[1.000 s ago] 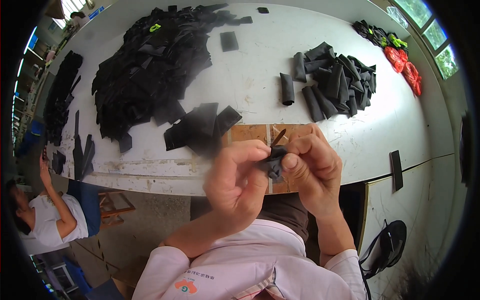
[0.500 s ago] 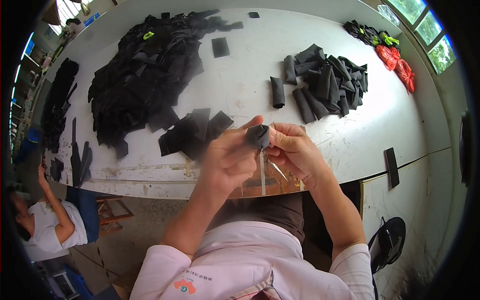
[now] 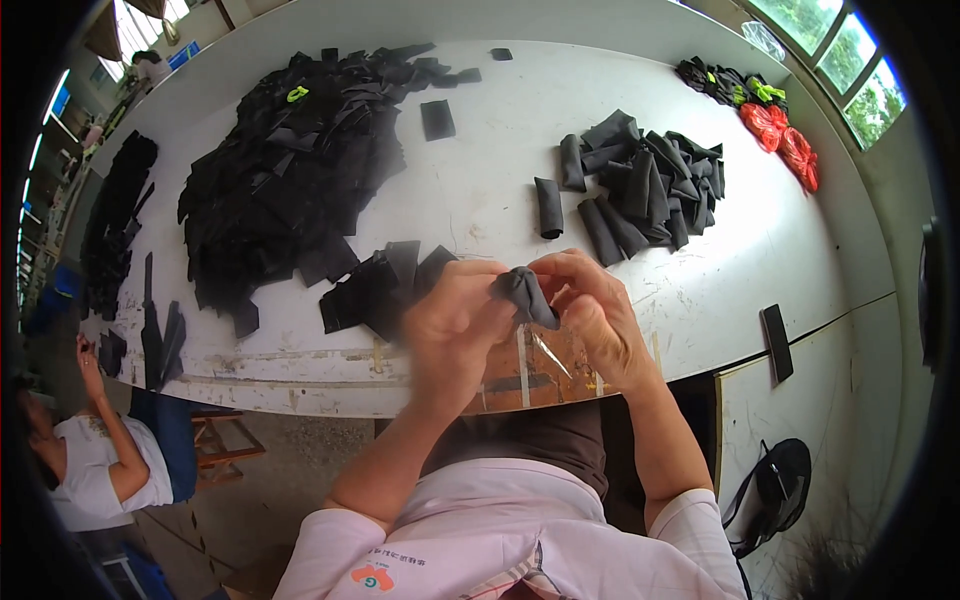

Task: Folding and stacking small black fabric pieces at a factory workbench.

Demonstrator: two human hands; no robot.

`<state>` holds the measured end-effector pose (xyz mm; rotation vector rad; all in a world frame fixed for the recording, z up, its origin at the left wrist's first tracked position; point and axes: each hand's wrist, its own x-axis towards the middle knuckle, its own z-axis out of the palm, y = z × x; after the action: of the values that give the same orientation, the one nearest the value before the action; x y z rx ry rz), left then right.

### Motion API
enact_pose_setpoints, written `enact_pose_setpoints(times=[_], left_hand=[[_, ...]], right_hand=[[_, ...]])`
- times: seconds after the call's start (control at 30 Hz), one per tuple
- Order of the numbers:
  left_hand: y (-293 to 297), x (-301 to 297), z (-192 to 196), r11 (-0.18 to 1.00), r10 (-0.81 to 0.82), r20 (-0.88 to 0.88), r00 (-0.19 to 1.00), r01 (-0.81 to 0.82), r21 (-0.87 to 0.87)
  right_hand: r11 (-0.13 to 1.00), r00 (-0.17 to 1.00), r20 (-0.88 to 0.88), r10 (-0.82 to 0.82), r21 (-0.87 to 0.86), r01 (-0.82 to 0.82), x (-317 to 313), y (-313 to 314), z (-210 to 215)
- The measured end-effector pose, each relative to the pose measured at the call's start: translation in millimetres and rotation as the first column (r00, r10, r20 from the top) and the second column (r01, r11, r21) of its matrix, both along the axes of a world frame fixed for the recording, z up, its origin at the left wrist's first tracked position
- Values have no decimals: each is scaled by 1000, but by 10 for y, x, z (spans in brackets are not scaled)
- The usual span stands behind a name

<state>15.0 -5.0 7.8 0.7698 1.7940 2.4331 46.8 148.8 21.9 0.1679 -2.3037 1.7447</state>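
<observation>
Between my two hands, above the table's near edge, is a small black fabric tube [image 3: 530, 298], bunched at its top end. My left hand [image 3: 455, 322] has its fingers curled against the tube's left side and is partly blurred. On the other side my right hand [image 3: 598, 318] pinches the fabric with thumb and fingers. A thin, pale pointed sliver [image 3: 550, 355] shows just below the tube; whether it is a tool or a mark on the table, I cannot make out. Several loose black fabric pieces [image 3: 375, 293] lie just beyond my left hand.
A large heap of flat black pieces [image 3: 290, 180] covers the table's left part. Black fabric tubes [image 3: 645, 185] are piled at right. Red plastic bags [image 3: 780, 135] lie at the far right, a dark flat phone-like object [image 3: 776, 343] nearer. A person [image 3: 105, 450] sits at left.
The fabric tube has tipped from end-on to slanting, its lower end toward my right hand. My right fingers have spread further around it. The whole view has shifted slightly.
</observation>
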Motion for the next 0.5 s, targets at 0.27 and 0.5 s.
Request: enact_pose_setpoints(times=[0.27, 0.5], left_hand=[[-36, -50, -286, 974, -98, 163, 982, 62, 217], [111, -205, 75, 933, -275, 407, 871, 344, -107]], right_hand=[[647, 987, 28, 156, 753, -123, 25, -43, -121], [884, 976, -204, 72, 466, 32, 38, -34, -302]])
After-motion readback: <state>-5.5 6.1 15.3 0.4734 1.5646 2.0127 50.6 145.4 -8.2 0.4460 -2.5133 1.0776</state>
